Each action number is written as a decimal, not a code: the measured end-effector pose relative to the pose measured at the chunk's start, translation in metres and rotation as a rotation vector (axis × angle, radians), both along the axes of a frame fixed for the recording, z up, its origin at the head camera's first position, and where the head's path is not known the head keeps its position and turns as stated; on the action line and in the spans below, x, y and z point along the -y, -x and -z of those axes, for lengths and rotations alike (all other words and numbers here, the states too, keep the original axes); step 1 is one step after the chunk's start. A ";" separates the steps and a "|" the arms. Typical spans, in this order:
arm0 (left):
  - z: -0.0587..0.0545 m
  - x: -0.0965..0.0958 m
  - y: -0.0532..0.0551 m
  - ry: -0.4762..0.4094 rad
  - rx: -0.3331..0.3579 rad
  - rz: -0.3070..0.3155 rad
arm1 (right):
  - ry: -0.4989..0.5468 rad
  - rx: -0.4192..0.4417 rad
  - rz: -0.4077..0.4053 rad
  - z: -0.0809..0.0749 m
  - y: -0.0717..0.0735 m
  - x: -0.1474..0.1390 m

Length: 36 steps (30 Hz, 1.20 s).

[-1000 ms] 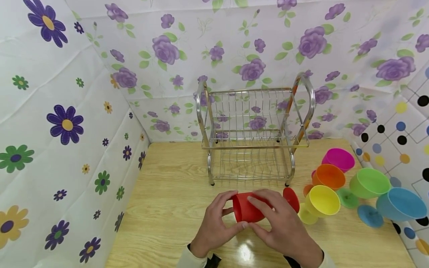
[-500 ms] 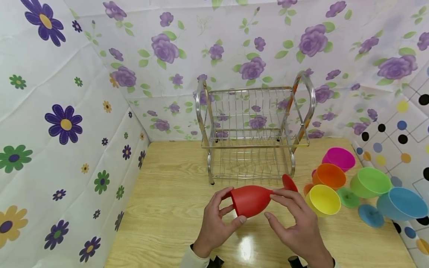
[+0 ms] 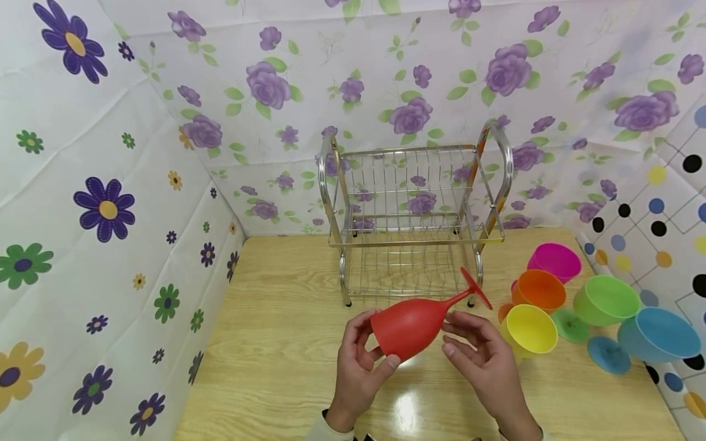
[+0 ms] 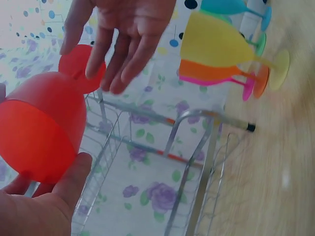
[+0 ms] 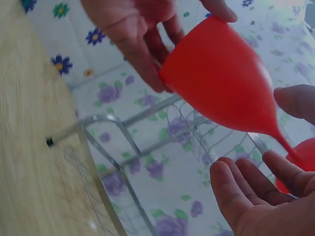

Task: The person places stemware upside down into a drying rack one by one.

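A red plastic goblet (image 3: pixel 410 327) is held above the table in the head view, tilted on its side with the mouth towards the left and the foot raised to the right. My left hand (image 3: pixel 358 376) grips the bowl near its rim, thumb on the near side. My right hand (image 3: pixel 488 367) hovers by the stem with loosely bent fingers. In the right wrist view, a gap shows between the right fingertips (image 5: pixel 221 169) and the red bowl (image 5: pixel 221 81). The left wrist view shows the left thumb (image 4: pixel 74 179) against the bowl.
A two-tier chrome dish rack (image 3: pixel 416 243) stands behind the hands. Yellow (image 3: pixel 531 331), orange (image 3: pixel 539 291), magenta (image 3: pixel 556 261), green (image 3: pixel 607 300) and blue (image 3: pixel 659 335) goblets stand at the right. Patterned cloth walls (image 3: pixel 309 202) surround the wooden table (image 3: pixel 265 343).
The right hand has let go of the red goblet, sliding from the bowl to the stem and then off. The goblet's foot has swung upward while the left hand keeps its grip.
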State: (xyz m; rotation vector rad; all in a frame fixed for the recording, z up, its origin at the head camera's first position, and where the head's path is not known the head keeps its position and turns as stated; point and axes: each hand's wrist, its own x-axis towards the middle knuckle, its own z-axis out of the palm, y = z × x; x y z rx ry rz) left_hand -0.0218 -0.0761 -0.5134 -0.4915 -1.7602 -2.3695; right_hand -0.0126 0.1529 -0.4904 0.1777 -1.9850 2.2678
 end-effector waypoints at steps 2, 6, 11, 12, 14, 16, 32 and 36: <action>-0.001 -0.003 -0.004 -0.046 0.042 0.012 | 0.085 0.017 -0.078 0.001 0.001 0.001; 0.002 -0.011 -0.009 -0.098 0.066 0.015 | 0.157 0.058 -0.160 0.001 0.002 0.004; 0.006 -0.016 -0.012 -0.125 0.029 0.025 | 0.208 0.073 -0.204 -0.002 0.003 0.008; 0.006 -0.017 -0.012 -0.129 0.020 0.030 | 0.219 0.069 -0.211 -0.002 0.003 0.008; 0.006 -0.018 -0.012 -0.139 -0.004 0.042 | 0.234 0.067 -0.217 -0.003 0.003 0.009; 0.006 -0.018 -0.012 -0.151 -0.020 0.054 | 0.241 0.071 -0.217 -0.004 0.003 0.009; 0.007 -0.018 -0.013 -0.200 -0.018 0.108 | 0.203 0.087 -0.235 -0.010 0.003 0.009; 0.007 -0.016 -0.012 -0.186 -0.044 0.120 | 0.206 0.033 -0.276 -0.009 0.007 0.007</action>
